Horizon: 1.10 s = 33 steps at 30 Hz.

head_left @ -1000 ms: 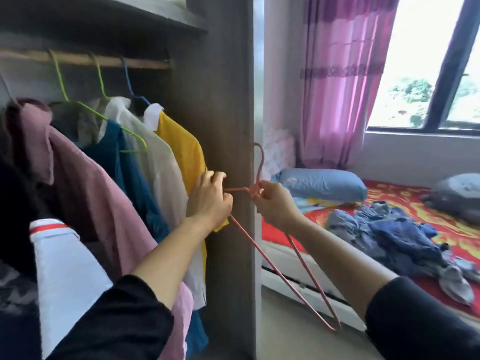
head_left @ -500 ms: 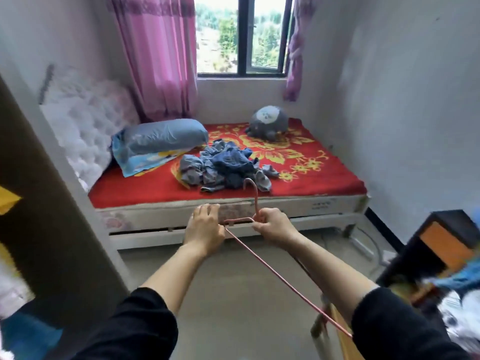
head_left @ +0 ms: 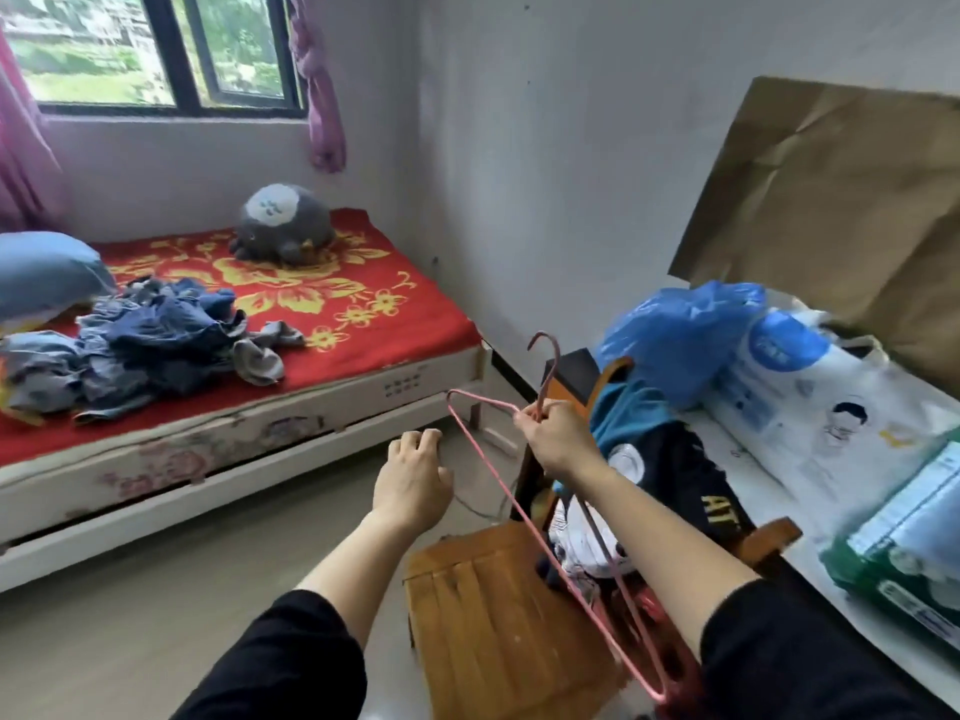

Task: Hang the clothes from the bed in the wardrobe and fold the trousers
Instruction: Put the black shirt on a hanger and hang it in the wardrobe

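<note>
- Right hand (head_left: 558,439): fingers curled tight round the neck of a pink wire hanger (head_left: 485,459), just under its hook. The hook stands up above the knuckles; the frame slants down and back below the forearm towards the black sleeve.
- Left hand (head_left: 413,485): holds nothing, fingers loosely curled, back of the hand up. It is just left of the hanger's upper shoulder and apart from it.
- Wooden chair (head_left: 493,615): beneath the right forearm, with dark and teal garments (head_left: 675,475) heaped on it.
- Worktop (head_left: 753,491): right of the chair, carrying a blue plastic bag (head_left: 680,335), a white printed pack (head_left: 831,407) and a green pack (head_left: 909,543). Creased brown paper (head_left: 831,200) leans on the wall behind.
- Bed (head_left: 395,324): red sheet with a yellow flower pattern, across the floor on the left.
- Pile of clothes (head_left: 156,340): crumpled blue and grey pieces on the bed near its front edge, well apart from both hands, up and to the left of them.
- Blue pillow (head_left: 47,272): just behind the pile.
- Grey plush toy (head_left: 285,226): at the bed's far end.
- Window (head_left: 156,49) with a purple curtain (head_left: 317,96): on the far wall.
</note>
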### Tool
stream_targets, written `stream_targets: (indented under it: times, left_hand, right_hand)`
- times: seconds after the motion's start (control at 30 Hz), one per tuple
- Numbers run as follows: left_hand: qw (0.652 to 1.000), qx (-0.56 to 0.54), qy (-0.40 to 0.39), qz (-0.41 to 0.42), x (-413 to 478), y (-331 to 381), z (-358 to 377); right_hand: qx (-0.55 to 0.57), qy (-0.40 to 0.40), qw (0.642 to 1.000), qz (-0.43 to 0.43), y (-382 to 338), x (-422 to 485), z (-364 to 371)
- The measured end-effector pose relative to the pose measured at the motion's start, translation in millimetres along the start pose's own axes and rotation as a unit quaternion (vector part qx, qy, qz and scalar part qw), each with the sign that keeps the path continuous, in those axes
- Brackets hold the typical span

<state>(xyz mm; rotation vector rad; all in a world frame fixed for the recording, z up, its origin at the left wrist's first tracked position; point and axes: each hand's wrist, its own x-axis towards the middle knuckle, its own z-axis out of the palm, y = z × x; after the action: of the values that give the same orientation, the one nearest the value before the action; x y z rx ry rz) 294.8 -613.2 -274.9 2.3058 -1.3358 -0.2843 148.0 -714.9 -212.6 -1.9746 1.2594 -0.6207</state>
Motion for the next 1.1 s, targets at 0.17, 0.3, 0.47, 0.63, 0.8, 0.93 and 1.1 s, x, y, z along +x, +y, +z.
stream_targets:
  times: [0.17, 0.3, 0.47, 0.63, 0.8, 0.93, 1.1]
  left_hand:
    - [0.996, -0.043, -0.079, 0.012, 15, 98, 80]
    - [0.989, -0.051, -0.13, 0.043, 35, 160, 116]
    - [0.981, -0.077, -0.173, 0.041, 62, 222, 143]
    - [0.969, -0.101, -0.22, -0.045, 82, 260, 169]
    - [0.964, -0.115, -0.221, -0.093, 99, 275, 181]
    - [0.972, -0.117, -0.195, -0.064, 96, 279, 176]
    - [0.933, -0.312, -0.178, -0.031, 97, 258, 139]
  right_hand:
    - [0.083, 0.065, 0.994, 0.029, 55, 35, -102]
    - [0.145, 0.112, 0.982, 0.036, 76, 56, -172]
    - [0.148, 0.173, 0.973, 0.05, 96, 78, -229]
    - [-0.014, 0.183, 0.982, 0.049, 118, 92, -246]
    - [-0.166, 0.121, 0.975, 0.088, 146, 96, -233]
    - [-0.205, 0.108, 0.965, 0.119, 158, 98, -225]
    - [-0.225, 0.151, 0.951, 0.146, 155, 108, -232]
